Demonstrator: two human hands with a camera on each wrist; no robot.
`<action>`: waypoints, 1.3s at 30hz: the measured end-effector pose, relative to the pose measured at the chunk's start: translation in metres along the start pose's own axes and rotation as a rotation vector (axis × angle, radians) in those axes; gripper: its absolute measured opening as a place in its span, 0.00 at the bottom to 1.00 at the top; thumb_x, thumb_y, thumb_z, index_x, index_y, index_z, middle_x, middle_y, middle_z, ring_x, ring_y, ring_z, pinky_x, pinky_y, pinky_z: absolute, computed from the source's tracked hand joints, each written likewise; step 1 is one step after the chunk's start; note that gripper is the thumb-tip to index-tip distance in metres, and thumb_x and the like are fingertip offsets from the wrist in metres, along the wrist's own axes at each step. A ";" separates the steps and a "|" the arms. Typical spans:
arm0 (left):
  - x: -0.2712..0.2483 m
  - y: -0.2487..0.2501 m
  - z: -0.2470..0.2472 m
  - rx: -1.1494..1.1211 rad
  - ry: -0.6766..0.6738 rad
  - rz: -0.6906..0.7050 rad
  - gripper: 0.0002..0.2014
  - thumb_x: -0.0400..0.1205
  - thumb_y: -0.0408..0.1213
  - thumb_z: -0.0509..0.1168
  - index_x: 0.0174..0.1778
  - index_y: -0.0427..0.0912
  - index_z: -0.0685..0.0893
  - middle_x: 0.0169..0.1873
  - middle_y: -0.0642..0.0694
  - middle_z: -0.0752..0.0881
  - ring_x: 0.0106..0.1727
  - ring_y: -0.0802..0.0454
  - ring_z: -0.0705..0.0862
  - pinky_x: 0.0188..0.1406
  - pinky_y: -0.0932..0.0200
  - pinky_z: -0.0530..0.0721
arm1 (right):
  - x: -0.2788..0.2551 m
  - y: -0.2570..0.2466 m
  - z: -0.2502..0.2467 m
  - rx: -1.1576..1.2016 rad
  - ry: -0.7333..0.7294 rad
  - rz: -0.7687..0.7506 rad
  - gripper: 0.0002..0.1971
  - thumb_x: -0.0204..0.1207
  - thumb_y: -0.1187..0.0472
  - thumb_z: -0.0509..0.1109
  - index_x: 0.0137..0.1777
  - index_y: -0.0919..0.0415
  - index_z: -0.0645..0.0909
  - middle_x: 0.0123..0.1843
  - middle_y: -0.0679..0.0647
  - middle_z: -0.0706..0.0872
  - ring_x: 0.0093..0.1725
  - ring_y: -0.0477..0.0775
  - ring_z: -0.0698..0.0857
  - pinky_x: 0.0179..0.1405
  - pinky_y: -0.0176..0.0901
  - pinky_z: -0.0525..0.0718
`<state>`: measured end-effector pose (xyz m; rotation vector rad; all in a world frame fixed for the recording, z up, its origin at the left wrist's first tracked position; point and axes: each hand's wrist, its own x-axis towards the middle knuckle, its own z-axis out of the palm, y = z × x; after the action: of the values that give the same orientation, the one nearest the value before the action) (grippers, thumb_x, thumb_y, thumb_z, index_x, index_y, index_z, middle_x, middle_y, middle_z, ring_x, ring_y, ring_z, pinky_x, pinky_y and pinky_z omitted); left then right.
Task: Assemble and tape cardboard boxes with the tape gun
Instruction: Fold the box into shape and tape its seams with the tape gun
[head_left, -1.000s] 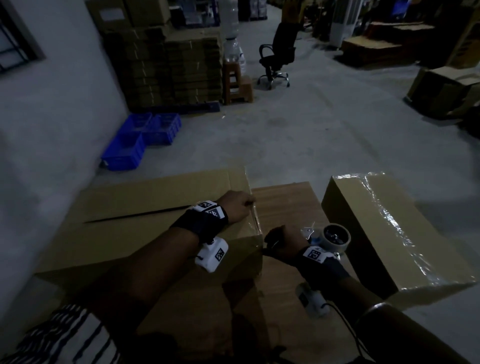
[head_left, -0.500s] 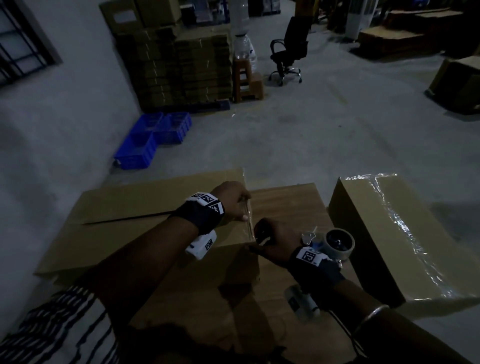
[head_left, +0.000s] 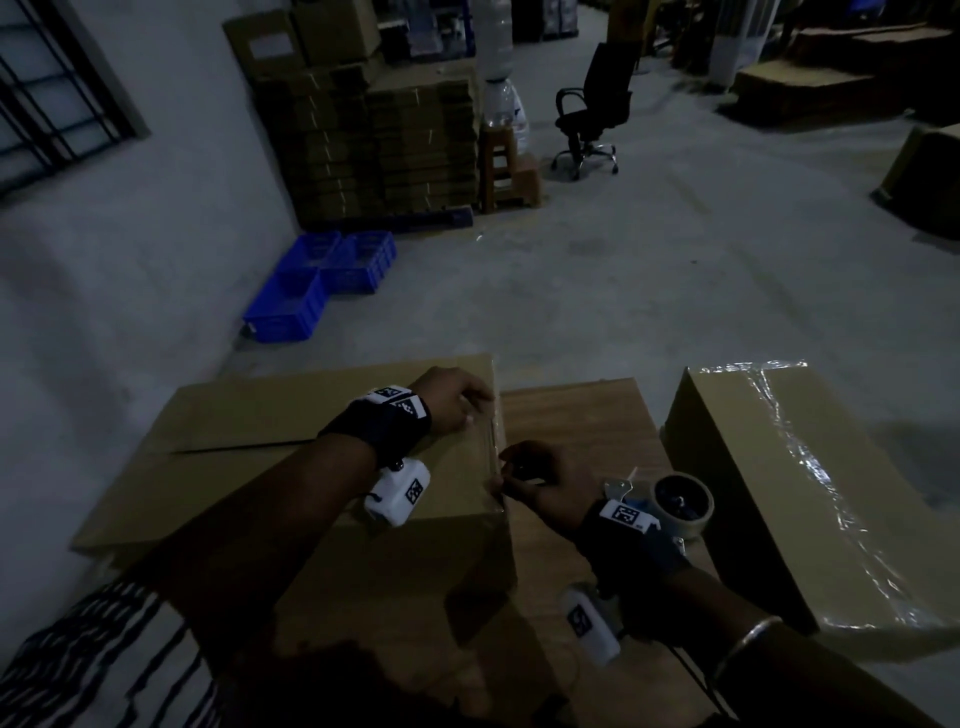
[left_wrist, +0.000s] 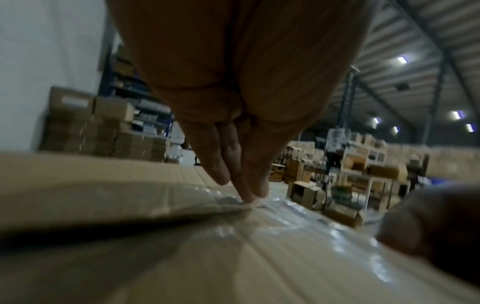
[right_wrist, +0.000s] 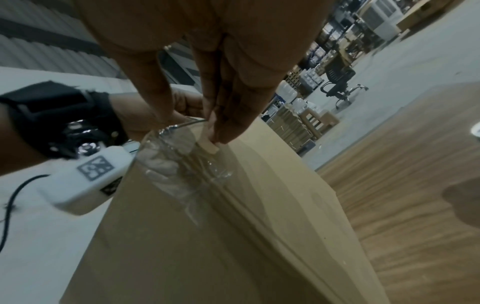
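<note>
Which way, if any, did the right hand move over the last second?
Yes. The right hand slid left, away from the tape gun lying on the table, up to the taped edge of the box.

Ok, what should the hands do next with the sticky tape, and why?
Probably slide the right hand down the box side, smoothing the tape. It looks wrinkled and puffy there below the fingers, while the left hand presses its top end flat.

The right hand (head_left: 545, 483) shifts toward 9 o'clock, away from the tape gun (head_left: 675, 501), its fingertips now reaching the box (head_left: 291, 415) edge. The left hand (head_left: 449, 402) slides toward 12 o'clock.
</note>
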<state>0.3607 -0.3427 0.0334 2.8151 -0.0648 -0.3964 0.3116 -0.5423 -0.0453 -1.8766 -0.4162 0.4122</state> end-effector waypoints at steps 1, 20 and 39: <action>0.004 0.001 -0.002 0.034 0.018 -0.013 0.26 0.76 0.27 0.73 0.71 0.44 0.81 0.64 0.46 0.85 0.63 0.51 0.84 0.61 0.61 0.79 | 0.002 0.000 0.000 -0.001 -0.010 0.003 0.15 0.78 0.56 0.79 0.62 0.55 0.84 0.50 0.48 0.90 0.54 0.46 0.88 0.60 0.55 0.88; 0.050 -0.022 -0.004 0.364 -0.077 0.041 0.54 0.62 0.60 0.79 0.82 0.47 0.63 0.72 0.43 0.71 0.71 0.41 0.73 0.71 0.47 0.73 | 0.048 -0.022 -0.011 0.314 -0.095 0.149 0.12 0.90 0.51 0.57 0.66 0.54 0.76 0.57 0.47 0.82 0.59 0.51 0.82 0.63 0.57 0.80; 0.071 -0.020 -0.016 0.294 -0.087 -0.061 0.53 0.62 0.44 0.85 0.82 0.44 0.64 0.74 0.42 0.72 0.72 0.42 0.74 0.70 0.50 0.74 | 0.126 -0.021 -0.032 0.297 -0.160 0.302 0.39 0.85 0.31 0.40 0.78 0.57 0.75 0.73 0.52 0.77 0.70 0.57 0.79 0.71 0.68 0.74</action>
<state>0.4335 -0.3250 0.0237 3.0936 -0.0600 -0.5661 0.4352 -0.5023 -0.0248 -1.6226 -0.1640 0.7875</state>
